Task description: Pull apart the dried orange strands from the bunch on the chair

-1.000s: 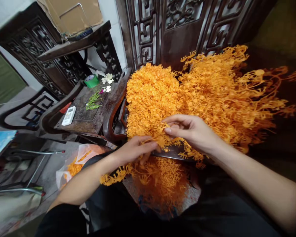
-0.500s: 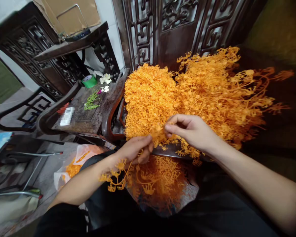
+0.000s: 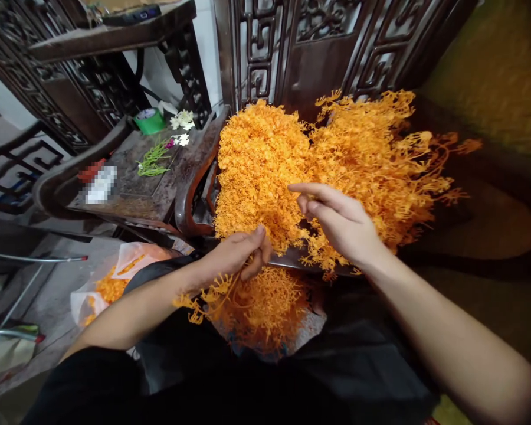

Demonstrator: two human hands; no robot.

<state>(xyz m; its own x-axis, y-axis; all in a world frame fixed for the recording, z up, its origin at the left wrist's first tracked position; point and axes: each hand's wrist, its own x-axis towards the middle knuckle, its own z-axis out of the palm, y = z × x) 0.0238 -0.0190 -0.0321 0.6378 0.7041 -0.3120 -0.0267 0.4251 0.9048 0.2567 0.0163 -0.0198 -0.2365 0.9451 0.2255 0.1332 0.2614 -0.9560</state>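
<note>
My left hand [image 3: 239, 251] is closed around the stems of an orange plastic flower sprig [image 3: 219, 289], whose branched tips hang out below the wrist. To its right, my right hand [image 3: 343, 221] hovers over the heaps with its index finger stretched out and nothing visible in its fingers. Beneath both hands lies a dense heap of small orange plastic blossoms [image 3: 261, 165] on the dark wooden seat. Against it rests a looser heap of branching orange sprigs [image 3: 371, 159]. More orange stems [image 3: 274, 304] fill a bag between my knees.
A carved wooden chair back [image 3: 321, 68] rises behind the heaps. On the side seat at left lie green tape [image 3: 149, 121], white flowers [image 3: 182, 120], green sprigs [image 3: 154, 158] and a blurred packet. A plastic bag [image 3: 128, 260] with orange pieces stands on the floor.
My right hand has moved away from the left and let go of the orange piece between them; its index finger is now extended. The left hand still holds its sprig. The view has shifted.
</note>
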